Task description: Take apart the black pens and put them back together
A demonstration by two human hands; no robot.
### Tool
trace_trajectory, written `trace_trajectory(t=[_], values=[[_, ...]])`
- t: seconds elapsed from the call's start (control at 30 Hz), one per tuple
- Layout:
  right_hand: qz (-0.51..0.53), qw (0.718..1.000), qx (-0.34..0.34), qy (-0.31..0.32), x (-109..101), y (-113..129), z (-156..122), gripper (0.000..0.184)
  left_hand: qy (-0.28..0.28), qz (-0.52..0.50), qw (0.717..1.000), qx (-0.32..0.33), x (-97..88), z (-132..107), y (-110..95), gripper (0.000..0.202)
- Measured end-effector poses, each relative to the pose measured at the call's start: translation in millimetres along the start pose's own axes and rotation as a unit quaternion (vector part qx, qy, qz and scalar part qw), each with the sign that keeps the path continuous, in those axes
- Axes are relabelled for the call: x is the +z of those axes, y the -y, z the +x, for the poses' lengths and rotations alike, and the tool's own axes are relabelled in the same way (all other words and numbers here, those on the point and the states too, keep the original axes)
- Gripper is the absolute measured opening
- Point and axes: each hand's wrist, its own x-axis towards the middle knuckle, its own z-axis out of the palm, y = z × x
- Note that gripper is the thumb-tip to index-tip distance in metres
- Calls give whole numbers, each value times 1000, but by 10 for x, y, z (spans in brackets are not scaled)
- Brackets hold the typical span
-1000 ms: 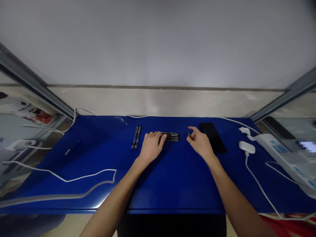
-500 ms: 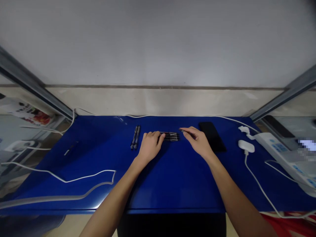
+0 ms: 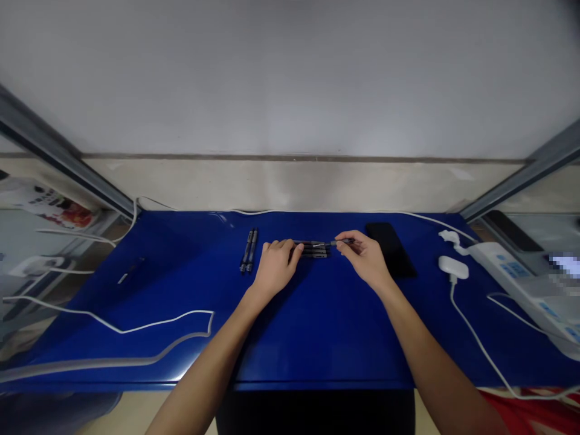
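Note:
On a blue table (image 3: pixel 317 326) lies a row of dark pens (image 3: pixel 312 250) side by side. My left hand (image 3: pixel 274 266) rests on their left ends, fingers curled down over them. To their right, my right hand (image 3: pixel 365 257) pinches a single dark pen (image 3: pixel 338 242) by its right end, its other end over the row. Two more dark pens (image 3: pixel 249 250) lie together left of my left hand.
A black phone (image 3: pixel 390 249) lies flat just right of my right hand. Farther right are a white charger (image 3: pixel 452 267) with its cable and a white device (image 3: pixel 525 284) with blue buttons. A white cable (image 3: pixel 136 326) loops over the table's left part.
My right hand moved left to the row, closed its fingers on one pen, and now draws it out to the right. My left hand stays on the row.

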Motion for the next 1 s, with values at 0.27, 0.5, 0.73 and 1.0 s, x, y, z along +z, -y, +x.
trace_trajectory(t=[0.27, 0.5, 0.73, 1.0], values=[[21, 999, 14, 34, 86, -40, -21, 24, 14, -2, 1000, 5, -10, -9, -46, 36], [28, 994, 2, 106, 275, 16, -122, 24, 34, -36, 997, 66, -28, -78, -191, 31], [59, 991, 19, 122, 275, 79, -154, 41, 42, -57, 992, 101, -17, -89, -177, 30], [50, 988, 24, 146, 324, 50, -178, 45, 62, -42, 993, 95, -41, -54, -141, 34]])
